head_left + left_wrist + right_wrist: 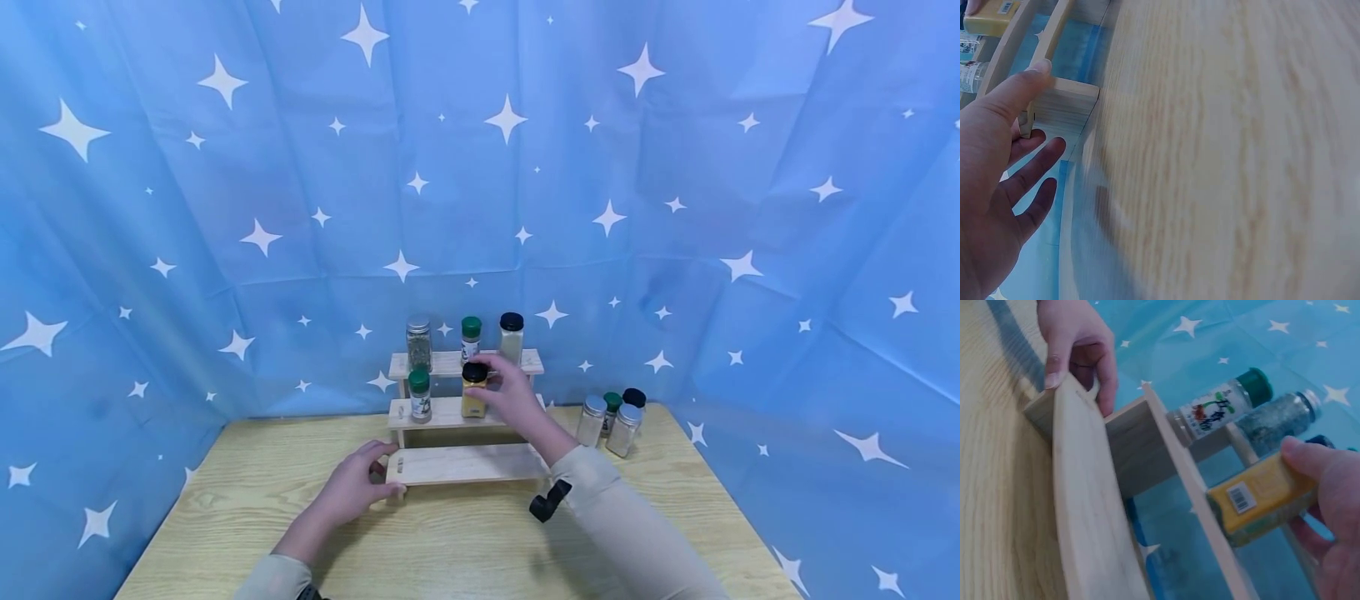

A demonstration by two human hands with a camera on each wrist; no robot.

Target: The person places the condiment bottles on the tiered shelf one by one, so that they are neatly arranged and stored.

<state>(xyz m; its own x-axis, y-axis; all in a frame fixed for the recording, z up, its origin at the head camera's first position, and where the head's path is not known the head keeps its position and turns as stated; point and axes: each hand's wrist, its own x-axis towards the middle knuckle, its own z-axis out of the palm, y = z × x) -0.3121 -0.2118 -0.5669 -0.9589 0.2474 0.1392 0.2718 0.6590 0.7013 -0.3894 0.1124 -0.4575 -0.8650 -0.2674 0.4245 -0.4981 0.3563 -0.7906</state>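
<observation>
A wooden three-tier spice rack [467,464] stands on the table. My left hand [358,481] pinches the left end of its lowest shelf, thumb in front; the left wrist view shows the other fingers [1038,205] spread loosely. On the middle tier, my right hand [513,397] grips a yellow spice jar [473,404] with a black lid, thumb and fingers about its sides. To its left stands a green-lidded spice jar [421,400]. The top tier bears a silver-lidded jar [419,343], another green-lidded jar [470,340] and a black-lidded jar [512,337].
At the table's right, beside the rack, is a cluster of several jars, including a silver-lidded jar [625,429], a small green-lidded one [611,414] and a black-lidded one [634,398]. A blue star-patterned curtain [480,208] hangs behind the wooden table [480,542].
</observation>
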